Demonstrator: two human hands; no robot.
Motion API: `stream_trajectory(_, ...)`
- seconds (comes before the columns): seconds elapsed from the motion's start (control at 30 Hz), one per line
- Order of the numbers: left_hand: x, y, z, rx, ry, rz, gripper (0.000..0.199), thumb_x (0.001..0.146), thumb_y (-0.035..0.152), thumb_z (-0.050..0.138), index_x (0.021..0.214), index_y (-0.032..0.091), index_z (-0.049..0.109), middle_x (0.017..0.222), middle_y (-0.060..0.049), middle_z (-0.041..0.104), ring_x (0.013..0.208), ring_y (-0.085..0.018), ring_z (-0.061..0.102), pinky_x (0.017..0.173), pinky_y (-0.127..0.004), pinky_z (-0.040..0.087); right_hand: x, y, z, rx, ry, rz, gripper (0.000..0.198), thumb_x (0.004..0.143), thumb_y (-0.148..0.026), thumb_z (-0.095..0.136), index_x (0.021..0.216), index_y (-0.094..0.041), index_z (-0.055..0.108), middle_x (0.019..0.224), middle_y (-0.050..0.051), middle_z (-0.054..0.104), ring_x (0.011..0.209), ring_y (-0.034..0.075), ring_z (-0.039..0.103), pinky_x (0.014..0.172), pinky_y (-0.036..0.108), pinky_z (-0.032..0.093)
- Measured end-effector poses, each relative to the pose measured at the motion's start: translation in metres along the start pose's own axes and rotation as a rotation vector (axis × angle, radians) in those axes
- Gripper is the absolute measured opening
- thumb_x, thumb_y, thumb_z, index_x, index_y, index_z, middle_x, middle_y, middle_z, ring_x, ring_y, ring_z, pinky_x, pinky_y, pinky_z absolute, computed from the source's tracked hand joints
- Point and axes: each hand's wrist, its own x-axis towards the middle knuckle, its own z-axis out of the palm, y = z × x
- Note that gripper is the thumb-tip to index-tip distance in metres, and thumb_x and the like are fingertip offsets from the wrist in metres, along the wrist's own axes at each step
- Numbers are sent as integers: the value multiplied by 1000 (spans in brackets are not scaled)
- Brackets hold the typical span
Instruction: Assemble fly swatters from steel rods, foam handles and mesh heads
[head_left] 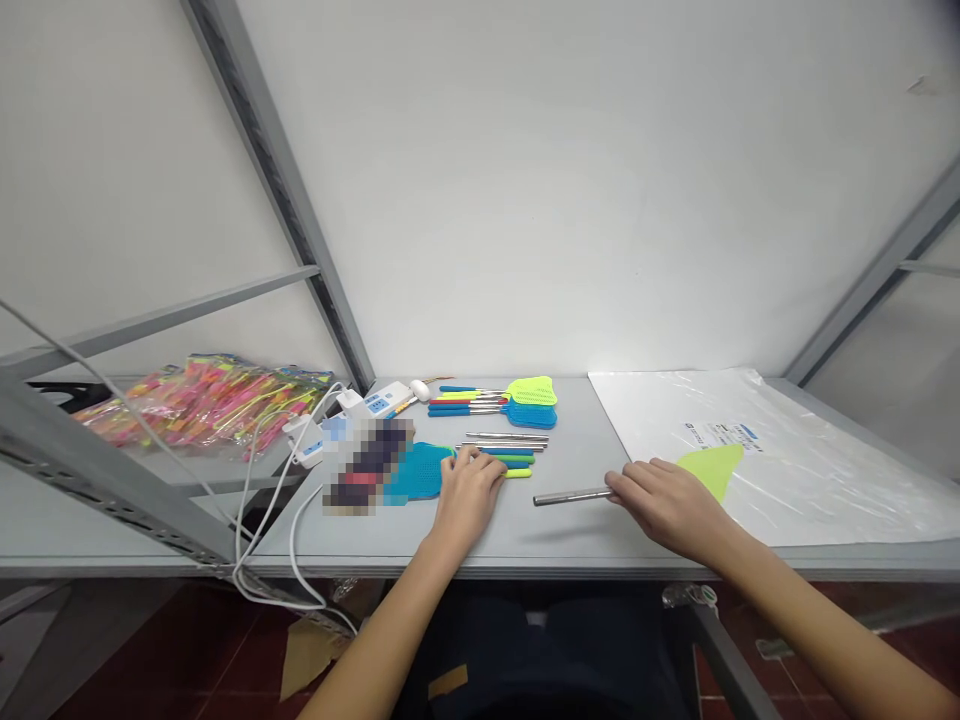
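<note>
In my right hand point(667, 502) is a fly swatter, its bare metal rod point(570, 496) pointing left above the table. The swatter's yellow-green head point(716, 468) shows beyond the knuckles, partly covered by the hand. My left hand point(469, 492) is closed with curled fingers at a yellow-green handle grip point(519, 473), whose end sticks out to the right. Just behind it lie a green grip point(523, 460) and a blue grip point(517, 452). Left of that hand rests a blue swatter head point(421, 470). Several loose metal rods point(506, 437) lie behind the grips.
Fly swatters with a yellow head point(532, 390) and a blue head point(532, 414) are stacked near the wall. A white plastic bag point(810, 470) covers the right side. Power strips point(386, 400) with white cables point(292, 480) lie left, beside a metal shelf post point(281, 170). Bagged colourful items point(217, 400) lie farther left.
</note>
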Motion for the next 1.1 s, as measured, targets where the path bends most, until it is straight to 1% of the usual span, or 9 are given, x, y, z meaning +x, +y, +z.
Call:
stream_trajectory(0.23, 2, 4, 4, 7, 58, 4, 20, 91, 16, 50, 97, 23, 67, 104, -8, 65, 102, -27, 50, 82, -42, 34, 6, -15, -6, -61, -60, 14, 17, 99, -29, 44, 102, -19, 58, 66, 0, 55, 56, 14, 49, 56, 31, 23)
stream_trajectory(0.47, -10, 31, -29, -126, 132, 64, 34, 94, 8, 32, 109, 22, 59, 107, -6, 64, 104, -20, 54, 90, -37, 40, 19, -31, -3, -116, -207, 7, 7, 93, -22, 56, 99, -19, 56, 65, -1, 59, 56, 16, 55, 55, 32, 24)
stream_trajectory(0.6, -31, 67, -35, -107, -87, 210, 31, 96, 28, 44, 125, 20, 50, 110, -9, 63, 100, -26, 55, 87, -40, 44, 36, -47, -4, -47, -235, -92, 10, 85, -9, 57, 89, -18, 55, 68, 1, 60, 58, 17, 55, 58, 33, 29)
stream_trajectory(0.7, -42, 78, -32, -57, -206, 141, 33, 98, 35, 43, 127, 20, 48, 100, -7, 64, 91, -25, 59, 76, -36, 46, 47, -55, -11, 34, -191, -168, 10, 88, -11, 52, 81, -18, 55, 70, 2, 59, 63, 17, 53, 70, 36, 37)
stream_trajectory(0.77, -45, 76, -34, -17, -231, 84, 32, 99, 37, 39, 127, 21, 47, 95, -6, 65, 86, -23, 61, 68, -32, 45, 48, -56, -19, 72, -142, -138, 6, 90, -16, 52, 90, -19, 57, 80, 4, 63, 75, 20, 56, 87, 43, 37)
stream_trajectory(0.83, -45, 71, -41, 73, -237, 83, 30, 100, 36, 36, 123, 23, 49, 92, -6, 65, 83, -23, 62, 62, -30, 42, 45, -51, -28, 119, -113, -75, 19, 90, -28, 55, 107, -20, 57, 104, 9, 64, 98, 25, 56, 101, 53, 29)
stream_trajectory(0.93, -44, 66, -57, 205, -236, 162, 28, 101, 33, 31, 105, 24, 57, 86, -5, 63, 80, -23, 61, 58, -30, 37, 39, -41, -40, 166, -110, 20, 48, 86, -48, 57, 124, -19, 51, 135, 15, 51, 126, 34, 40, 108, 60, 19)
stream_trajectory(1.0, -44, 66, -66, 244, -223, 200, 28, 101, 33, 30, 103, 24, 57, 81, -4, 60, 76, -23, 59, 56, -30, 35, 37, -36, -46, 174, -130, 68, 55, 84, -54, 56, 126, -18, 49, 136, 16, 48, 128, 36, 36, 108, 61, 18)
stream_trajectory(1.1, -44, 68, -72, 272, -175, 229, 28, 100, 33, 32, 120, 28, 51, 78, -3, 59, 73, -22, 57, 56, -31, 33, 42, -38, -51, 170, -167, 120, 53, 82, -51, 58, 123, -18, 51, 120, 15, 56, 113, 34, 46, 103, 58, 25)
